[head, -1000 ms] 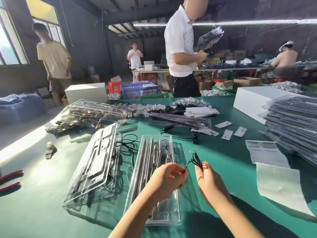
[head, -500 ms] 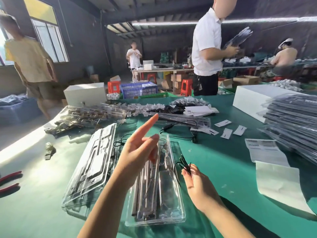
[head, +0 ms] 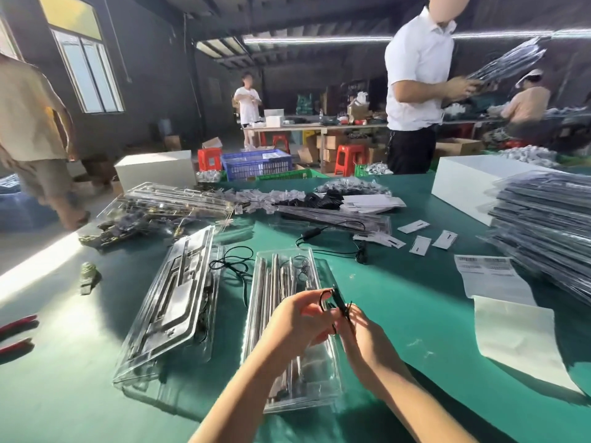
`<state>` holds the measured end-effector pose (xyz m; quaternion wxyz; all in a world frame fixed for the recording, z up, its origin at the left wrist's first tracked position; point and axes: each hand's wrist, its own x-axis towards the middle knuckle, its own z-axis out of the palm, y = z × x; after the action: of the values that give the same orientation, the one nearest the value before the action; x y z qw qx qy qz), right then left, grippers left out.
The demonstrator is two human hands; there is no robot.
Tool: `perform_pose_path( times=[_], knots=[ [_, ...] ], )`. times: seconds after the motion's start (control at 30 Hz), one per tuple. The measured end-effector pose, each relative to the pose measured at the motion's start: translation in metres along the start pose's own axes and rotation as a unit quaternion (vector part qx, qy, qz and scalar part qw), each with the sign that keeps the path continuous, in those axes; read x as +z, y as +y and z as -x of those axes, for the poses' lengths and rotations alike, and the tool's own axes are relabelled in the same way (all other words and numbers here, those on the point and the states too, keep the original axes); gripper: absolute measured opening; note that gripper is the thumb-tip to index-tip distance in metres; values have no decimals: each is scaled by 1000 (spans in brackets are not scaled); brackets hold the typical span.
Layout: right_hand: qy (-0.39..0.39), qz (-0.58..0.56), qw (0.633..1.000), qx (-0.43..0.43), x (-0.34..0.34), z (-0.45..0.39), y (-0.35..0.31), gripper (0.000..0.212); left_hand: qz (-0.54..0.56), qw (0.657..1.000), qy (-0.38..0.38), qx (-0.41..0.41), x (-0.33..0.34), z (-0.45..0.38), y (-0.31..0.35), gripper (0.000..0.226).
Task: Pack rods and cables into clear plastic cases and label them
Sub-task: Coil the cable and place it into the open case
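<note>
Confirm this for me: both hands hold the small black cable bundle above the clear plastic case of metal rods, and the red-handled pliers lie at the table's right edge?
Not quite. The head view shows the red-handled pliers at the table's left edge, not the right. The rest holds: the left hand and right hand hold the small black cable bundle above the clear plastic case of metal rods.

Single head view; looks forward-down, close over the green table.

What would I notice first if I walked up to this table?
Two hands, the left hand and the right hand, pinch a thin black cable at the near middle. Right under them lies a clear plastic case with shiny metal rods inside. At the right edge, packed cases sit stacked high.
</note>
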<state>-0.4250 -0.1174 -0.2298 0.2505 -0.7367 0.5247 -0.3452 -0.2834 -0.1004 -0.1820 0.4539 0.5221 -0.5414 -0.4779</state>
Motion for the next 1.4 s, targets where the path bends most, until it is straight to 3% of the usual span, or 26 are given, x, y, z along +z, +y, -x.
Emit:
perform_pose_path(
  times=[0.07, 0.17, 0.33, 0.4, 0.43, 0.6, 0.67, 0.8, 0.9, 0.97, 1.07, 1.13, 1.27, 1.4],
  knots=[
    [-18, -6, 1000, -12, 1, 1, -2, 71, 45, 998, -11, -30, -2, 0, -1, 30],
    [-39, -14, 999, -30, -4, 3, -4, 62, 55, 997, -25, -45, -1, 2, -2, 19],
    [-69, -74, 995, -6, -1, 2, -6, 81, 60, 994, -58, -70, 9, 4, 3, 19],
    [-61, 5, 997, -41, -3, 3, -5, 61, 72, 993, -49, -75, 13, 6, 9, 18],
    [-49, 34, 996, -64, -5, 4, -5, 62, 70, 994, -43, -73, 14, 6, 11, 20],
    [-65, 144, 978, -139, -5, 3, -4, 53, -4, 999, -31, -33, 13, 9, 13, 33],
    [-55, 121, 979, -153, -6, 5, -6, 54, -50, 998, -24, -19, 12, 11, 11, 36],
    [-13, 122, 980, -159, -6, 7, -5, 36, -80, 997, -13, -7, 13, 7, 10, 19],
    [-9, 128, 979, -156, -6, 7, -6, 29, -209, 977, 7, 27, 15, 2, 10, 16],
    [-1, 131, 980, -151, -6, 8, -6, 24, -204, 978, 35, 40, 16, 3, 7, 10],
    [7, 158, 978, -136, -7, 7, -6, 14, -281, 955, 44, 88, 9, 7, 6, 35],
    [28, 185, 970, -156, -8, 8, -7, 5, -312, 941, 41, 128, 3, 7, 5, 29],
    [73, 213, 954, -197, -7, 9, -3, 22, -301, 943, 26, 141, 0, 8, 8, 18],
    [93, 207, 949, -218, -9, 8, -4, 24, -258, 953, 56, 150, 1, 9, 11, 8]
  ],
)
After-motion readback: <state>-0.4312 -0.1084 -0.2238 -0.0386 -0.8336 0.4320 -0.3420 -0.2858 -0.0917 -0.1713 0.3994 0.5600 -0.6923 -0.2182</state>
